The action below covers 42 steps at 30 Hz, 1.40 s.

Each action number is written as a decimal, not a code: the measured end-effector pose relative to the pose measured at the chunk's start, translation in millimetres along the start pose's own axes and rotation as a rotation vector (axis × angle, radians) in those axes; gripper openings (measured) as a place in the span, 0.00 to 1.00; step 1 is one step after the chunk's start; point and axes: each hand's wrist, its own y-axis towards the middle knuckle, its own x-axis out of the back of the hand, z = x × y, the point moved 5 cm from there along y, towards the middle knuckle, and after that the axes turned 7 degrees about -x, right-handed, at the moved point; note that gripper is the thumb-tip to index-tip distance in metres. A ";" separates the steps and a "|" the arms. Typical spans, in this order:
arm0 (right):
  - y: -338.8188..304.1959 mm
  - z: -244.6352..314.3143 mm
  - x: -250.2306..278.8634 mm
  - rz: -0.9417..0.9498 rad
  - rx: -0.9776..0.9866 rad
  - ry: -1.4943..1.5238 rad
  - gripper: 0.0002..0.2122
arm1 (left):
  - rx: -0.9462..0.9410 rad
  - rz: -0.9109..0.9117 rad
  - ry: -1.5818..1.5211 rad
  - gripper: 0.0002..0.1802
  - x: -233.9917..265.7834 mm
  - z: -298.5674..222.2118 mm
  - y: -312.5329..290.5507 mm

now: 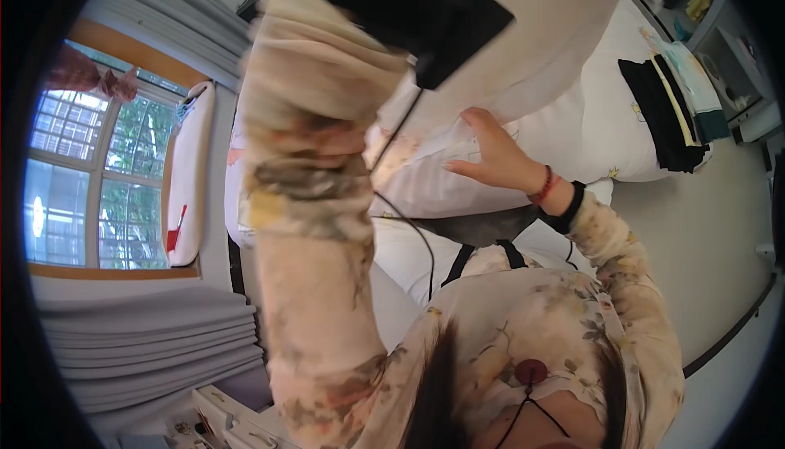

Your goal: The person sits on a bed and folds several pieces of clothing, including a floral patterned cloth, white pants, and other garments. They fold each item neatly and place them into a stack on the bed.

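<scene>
Daylight from a white-framed window (90, 179) falls on a bed with a white quilt (589, 130), where folded black clothes (658, 114) lie near the far edge. Much is hidden: the left hand (327, 142) is blurred behind its floral sleeve (311, 228), so whether its grip is closed cannot be told. The right hand (495, 159) lies flat and open, fingers spread, pressing a large white fabric-covered pillow (482, 65). That pillow's long axis runs from lower left toward upper right, its top cut off by the frame edge.
</scene>
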 end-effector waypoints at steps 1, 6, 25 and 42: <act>3.9 -5.6 -3.4 -0.023 -0.051 0.007 0.39 | -0.004 -0.040 0.058 0.14 17.8 -19.1 -4.4; 15.6 -57.6 -1.8 -0.305 -0.223 -0.337 0.49 | -0.025 -0.241 0.403 0.16 110.4 -137.9 -19.1; -56.0 -114.5 248.2 0.267 -0.397 0.031 0.07 | 0.772 -1.060 1.106 0.13 363.4 -330.3 -387.4; -42.3 -61.6 245.0 -0.653 0.443 -0.807 0.09 | 0.162 -1.229 0.497 0.20 410.0 -205.8 -484.5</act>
